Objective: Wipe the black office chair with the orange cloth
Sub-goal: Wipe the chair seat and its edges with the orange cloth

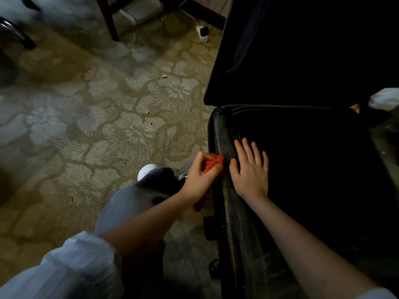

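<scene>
On the right half of the view stands the black padded office chair [313, 169], its seat edged with a line of yellow stitching and its tall dark backrest rising above it. At the seat's left side edge the left hand [200, 176] grips the crumpled orange cloth [213, 161], fingers and thumb curled tight round the bunched fabric; the cloth is pressed against the side of the seat, just beside the stitched seam, and a loose end of it hangs below the wrist. The right hand [251, 171] lies palm down on top of the seat near that same edge, fingers straight and slightly spread, holding nothing; the two hands are close together, with the stitched border of the seat between them. Both forearms are bare, and a rolled white sleeve [75, 266] shows at the lower left.

Beneath the left arm a bent knee in grey trousers [140, 195] is visible, with the rounded white toe of a shoe [146, 170] just beyond it. The floor is a beige carpet with a pale flower pattern [108, 126], and a few small crumbs [164, 76] lie scattered on it. Farther off, a white power strip with a dark plug [203, 33] sits on the carpet near the chair's backrest; a dark wooden furniture leg [109, 20] stands to its left.
</scene>
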Demonstrator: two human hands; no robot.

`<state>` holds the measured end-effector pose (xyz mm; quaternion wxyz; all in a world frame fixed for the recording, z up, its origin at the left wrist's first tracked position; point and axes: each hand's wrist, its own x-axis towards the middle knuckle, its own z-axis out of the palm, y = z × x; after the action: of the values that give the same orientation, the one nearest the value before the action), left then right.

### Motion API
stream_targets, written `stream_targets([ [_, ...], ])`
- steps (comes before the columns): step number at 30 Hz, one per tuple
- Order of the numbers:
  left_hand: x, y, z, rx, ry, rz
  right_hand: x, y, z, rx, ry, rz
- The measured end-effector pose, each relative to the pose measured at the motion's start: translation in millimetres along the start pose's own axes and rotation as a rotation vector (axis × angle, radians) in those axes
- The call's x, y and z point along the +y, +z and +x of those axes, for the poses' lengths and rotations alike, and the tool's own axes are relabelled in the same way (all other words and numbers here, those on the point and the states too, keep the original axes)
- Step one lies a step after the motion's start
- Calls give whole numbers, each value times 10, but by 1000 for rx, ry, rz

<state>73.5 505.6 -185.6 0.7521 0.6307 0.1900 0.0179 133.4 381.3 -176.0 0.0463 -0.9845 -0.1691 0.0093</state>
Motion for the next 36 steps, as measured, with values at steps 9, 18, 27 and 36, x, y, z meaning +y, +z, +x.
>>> stream_targets([
  [9,317,-105,902,247,-56,-297,11,21,-8,30,-10,58],
  [18,132,-14,808,206,-58,-258,-31,34,26,63,3,53],
  [27,-4,-94,358,111,61,139,-19,3,16,37,5,63],
  [36,305,-219,1068,378,234,446,-4,37,6,64,3,88],
])
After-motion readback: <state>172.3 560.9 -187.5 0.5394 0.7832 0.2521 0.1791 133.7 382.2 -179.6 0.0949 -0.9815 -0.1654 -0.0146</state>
